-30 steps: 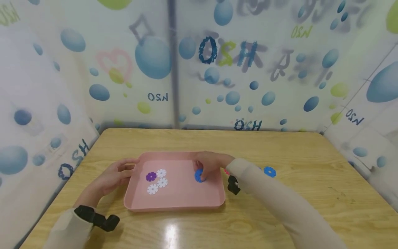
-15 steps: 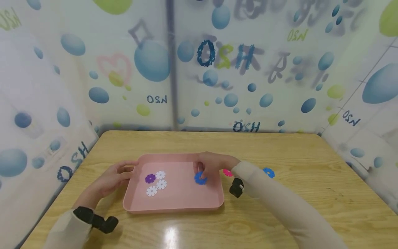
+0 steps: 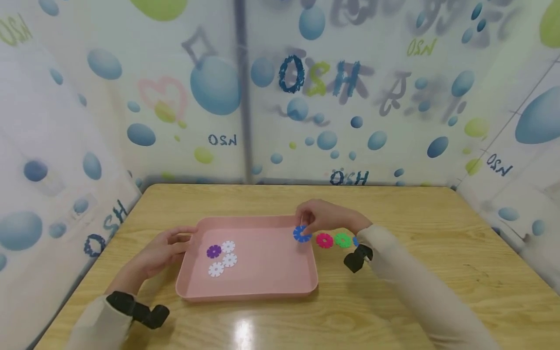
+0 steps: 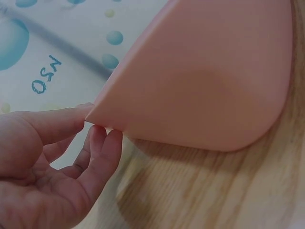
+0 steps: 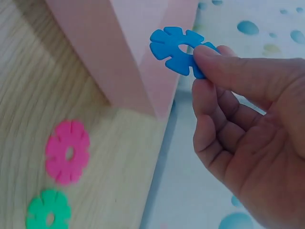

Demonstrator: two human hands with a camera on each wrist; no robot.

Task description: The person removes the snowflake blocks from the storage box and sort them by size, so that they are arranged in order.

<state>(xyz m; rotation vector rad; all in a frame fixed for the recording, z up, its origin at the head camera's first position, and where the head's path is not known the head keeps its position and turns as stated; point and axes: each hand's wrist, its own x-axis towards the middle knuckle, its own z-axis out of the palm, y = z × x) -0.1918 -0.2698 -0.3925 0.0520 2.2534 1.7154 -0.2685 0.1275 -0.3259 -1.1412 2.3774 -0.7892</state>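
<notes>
My right hand [image 3: 325, 216] pinches a blue notched plastic disc [image 5: 177, 50] between thumb and fingertips, over the right rim of the pink tray [image 3: 262, 262]. In the right wrist view the disc is tilted, its centre hole showing. My left hand [image 3: 159, 250] grips the tray's left edge near the far corner; in the left wrist view the thumb is at the rim and curled fingers [image 4: 102, 160] meet the wall's underside. Toward the tray's left side lie a purple disc [image 3: 214, 251] and several white discs [image 3: 216, 269].
Right of the tray, a pink disc [image 3: 324, 240] and a green disc [image 3: 343, 240] lie on the wooden table [image 3: 393, 204]. Another blue disc [image 3: 356, 241] is mostly hidden behind the right wrist's black camera [image 3: 358, 257]. A patterned wall [image 3: 372, 112] stands behind the table.
My right hand has moved up and right from inside the tray to its right rim, carrying the blue disc. The pink and green discs are uncovered. The left hand stays at the tray.
</notes>
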